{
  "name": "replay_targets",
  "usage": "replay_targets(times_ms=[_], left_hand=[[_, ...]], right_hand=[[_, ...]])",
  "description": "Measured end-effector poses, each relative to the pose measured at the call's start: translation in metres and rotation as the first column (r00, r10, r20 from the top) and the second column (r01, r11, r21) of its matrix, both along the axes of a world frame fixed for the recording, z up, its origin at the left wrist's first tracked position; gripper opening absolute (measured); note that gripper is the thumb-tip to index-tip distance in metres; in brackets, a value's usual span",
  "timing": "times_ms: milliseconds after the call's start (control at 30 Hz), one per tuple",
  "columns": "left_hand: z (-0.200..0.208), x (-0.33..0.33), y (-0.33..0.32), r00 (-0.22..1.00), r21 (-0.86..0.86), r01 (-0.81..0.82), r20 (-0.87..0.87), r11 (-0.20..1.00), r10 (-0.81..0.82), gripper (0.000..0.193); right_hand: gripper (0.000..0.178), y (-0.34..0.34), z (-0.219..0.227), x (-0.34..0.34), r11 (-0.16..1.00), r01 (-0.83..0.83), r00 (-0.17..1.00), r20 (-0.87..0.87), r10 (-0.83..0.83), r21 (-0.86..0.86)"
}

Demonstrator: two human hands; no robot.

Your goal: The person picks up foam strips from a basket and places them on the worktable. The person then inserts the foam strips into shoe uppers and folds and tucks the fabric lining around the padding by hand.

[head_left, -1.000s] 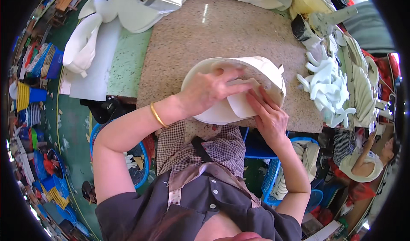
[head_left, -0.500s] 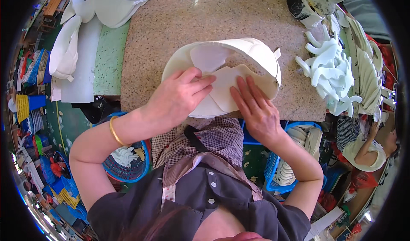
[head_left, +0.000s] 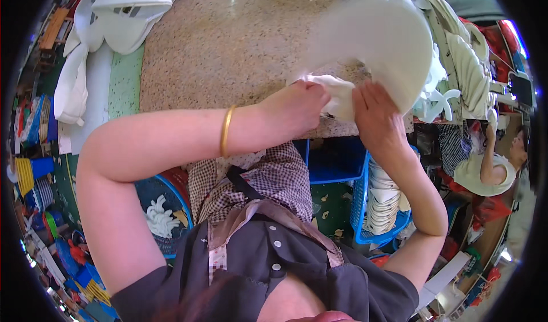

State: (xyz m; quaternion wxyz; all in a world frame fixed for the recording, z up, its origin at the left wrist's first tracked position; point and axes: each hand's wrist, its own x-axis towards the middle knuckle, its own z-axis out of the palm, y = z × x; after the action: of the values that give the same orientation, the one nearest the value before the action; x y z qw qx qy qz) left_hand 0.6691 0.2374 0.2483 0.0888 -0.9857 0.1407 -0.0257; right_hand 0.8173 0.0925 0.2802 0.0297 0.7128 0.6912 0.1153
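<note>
White curved piece (head_left: pixel 394 42), partly blurred, over the right part of the speckled tabletop (head_left: pixel 211 54). Left hand (head_left: pixel 299 108): fingers curled closed on its near part. Right hand (head_left: pixel 381 116): fingers extended against it; whether gripping, cannot tell.

Head cam, L one of a side-by-side fisheye pair, worn on the person's head. Faces steeply down, upright, unmirrored: pic L = person's L. Lens sits above the hands, on the body side, fairly near; L hand (head_left: pixel 305 106) & R hand (head_left: pixel 379 119) fall a bit above & R of ctr. Dark shirt (head_left: pixel 240 259), below the hands, is v. close to lens, cut by the lower edge. Tabletop (head_left: pixel 205 59), beyond the hands, runs up to the top edge. V. wide angle: far L of the hands, yellow basket (head_left: pixel 24 173), & far R, co-worker (head_left: pixel 485 171), both small, well off, near the curved black rim.
</note>
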Motion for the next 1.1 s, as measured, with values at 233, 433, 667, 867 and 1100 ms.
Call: replay_targets(times_ms=[233,433,667,867,1100], left_hand=[[0.012,0.016,-0.009,0.946,-0.441,0.047,0.307,0.897,0.101,0.023],[-0.007,0.016,0.009,0.997,-0.459,-0.04,0.036,0.888,0.063,0.014],[0.0,0.032,0.003,0.938,-0.514,-0.222,0.12,0.829,0.326,0.01],[-0.01,0.023,-0.004,0.923,-0.61,-0.033,0.285,0.792,0.258,0.028],[-0.021,0.022,-0.009,0.913,-0.498,-0.067,0.319,0.865,0.254,0.046]], right_hand=[[0.031,-0.026,-0.028,-0.01,0.977,0.013,0.918,-0.39,0.073,0.214],[0.026,-0.024,-0.036,-0.012,0.965,0.049,0.932,-0.359,0.049,0.258],[0.038,-0.016,-0.037,-0.026,0.922,0.243,0.901,-0.423,-0.1,0.3],[0.04,0.011,-0.062,-0.022,0.831,0.345,0.88,-0.458,-0.125,0.436],[0.03,-0.008,-0.052,-0.015,0.892,0.277,0.809,-0.588,-0.015,0.358]])
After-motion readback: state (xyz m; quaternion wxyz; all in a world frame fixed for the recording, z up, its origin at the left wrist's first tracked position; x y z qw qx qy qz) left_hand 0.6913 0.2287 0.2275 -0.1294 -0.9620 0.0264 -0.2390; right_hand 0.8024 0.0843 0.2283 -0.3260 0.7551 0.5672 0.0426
